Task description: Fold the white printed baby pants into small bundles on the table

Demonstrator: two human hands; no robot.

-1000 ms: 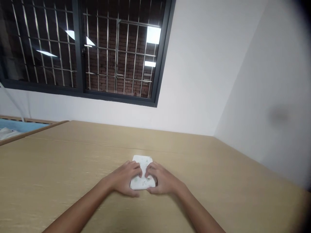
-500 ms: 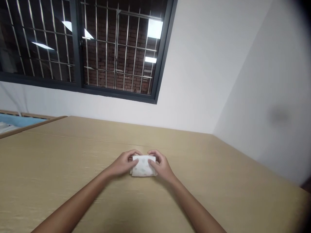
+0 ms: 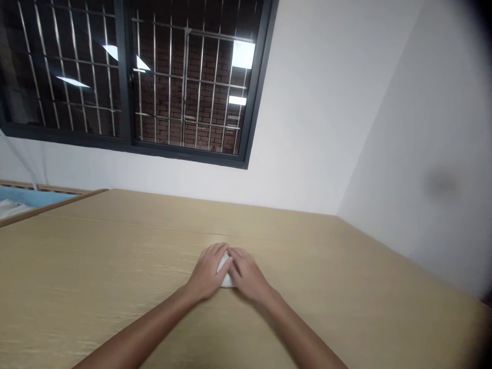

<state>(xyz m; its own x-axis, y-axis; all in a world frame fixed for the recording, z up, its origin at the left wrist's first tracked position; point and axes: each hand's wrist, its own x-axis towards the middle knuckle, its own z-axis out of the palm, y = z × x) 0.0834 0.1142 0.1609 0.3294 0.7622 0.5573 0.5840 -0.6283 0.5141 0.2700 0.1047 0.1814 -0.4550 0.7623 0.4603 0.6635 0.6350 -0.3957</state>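
My left hand and right hand lie cupped over a folded white cloth, fingertips meeting; whether they grip it, I cannot tell. It sits on a tan wood-grain table, where uneven pressure could slide it or spring its fold. A barred window stands beyond.

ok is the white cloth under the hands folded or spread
Folded, it seems: the white cloth is a small bundle between the left hand and right hand, mostly hidden.
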